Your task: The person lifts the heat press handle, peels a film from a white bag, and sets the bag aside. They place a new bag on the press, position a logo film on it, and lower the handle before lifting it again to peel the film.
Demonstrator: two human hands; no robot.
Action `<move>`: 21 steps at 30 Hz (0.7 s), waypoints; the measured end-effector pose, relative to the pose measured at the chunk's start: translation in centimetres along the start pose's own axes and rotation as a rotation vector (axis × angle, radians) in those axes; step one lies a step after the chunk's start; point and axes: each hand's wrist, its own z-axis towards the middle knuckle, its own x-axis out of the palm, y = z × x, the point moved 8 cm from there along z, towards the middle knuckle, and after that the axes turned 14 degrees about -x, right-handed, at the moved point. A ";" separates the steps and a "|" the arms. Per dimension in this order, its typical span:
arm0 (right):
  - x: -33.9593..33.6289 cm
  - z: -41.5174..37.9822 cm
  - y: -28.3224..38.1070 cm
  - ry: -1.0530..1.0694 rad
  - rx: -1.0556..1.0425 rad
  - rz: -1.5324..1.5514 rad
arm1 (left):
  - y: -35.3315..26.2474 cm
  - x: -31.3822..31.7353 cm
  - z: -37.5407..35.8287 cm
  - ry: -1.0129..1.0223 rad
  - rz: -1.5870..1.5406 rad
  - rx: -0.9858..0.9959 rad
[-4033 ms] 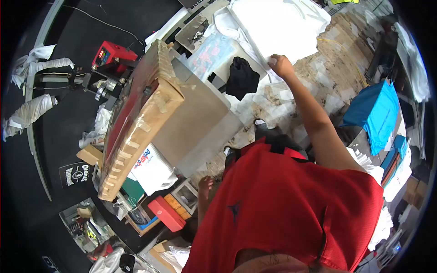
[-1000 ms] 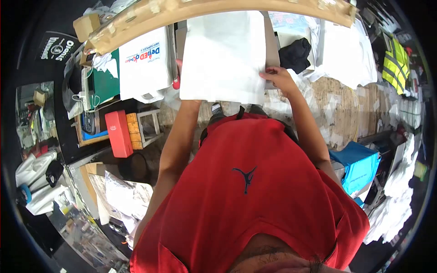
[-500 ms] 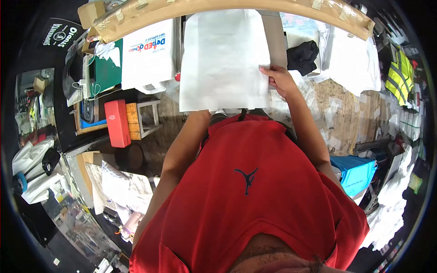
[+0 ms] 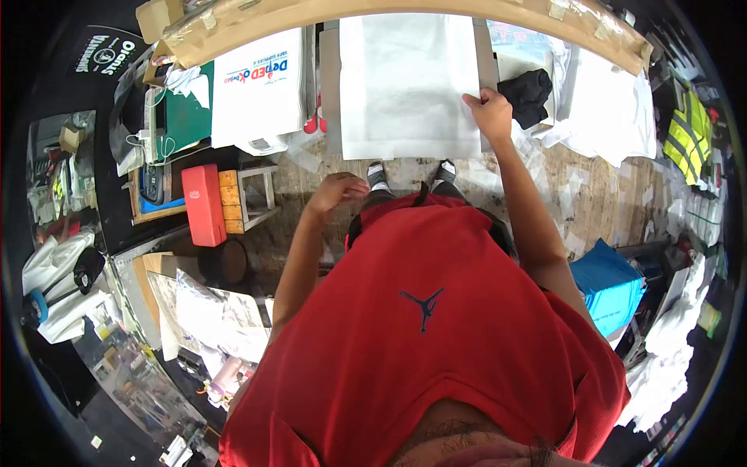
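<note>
A plain white sheet [image 4: 410, 86], thin and flat like an unprinted fabric bag, lies over a grey board [image 4: 331, 93] in front of me. My right hand [image 4: 492, 115] pinches its right edge, thumb on top. My left hand [image 4: 341, 191] is off the sheet, below its near left corner and close to my body. Its fingers are loosely stretched out to the right, slightly blurred, with nothing in them. The sheet's far end runs up to a long cardboard strip [image 4: 405, 9].
Left of the board is a stack of white printed sheets [image 4: 257, 101], beside a green board [image 4: 187, 124]. A black cloth [image 4: 527, 97] and white fabric [image 4: 607, 109] lie to the right. A red box [image 4: 202, 205] sits on a wooden stool [image 4: 230, 202].
The white sheet has moved away from me and lies further forward over the grey board. My left hand has let go of its near edge and drawn back; my right hand still grips it.
</note>
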 end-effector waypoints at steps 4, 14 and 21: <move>0.0 0.7 0.0 0.019 -0.060 -0.063 | -7.2 -3.4 -3.4 -0.194 0.029 0.279; -0.3 0.9 -1.3 -0.009 0.004 0.030 | -15.2 -3.2 -2.4 -0.964 0.461 0.734; -0.8 0.8 -0.5 0.024 0.040 0.015 | -21.3 10.7 -1.2 -0.655 0.775 1.117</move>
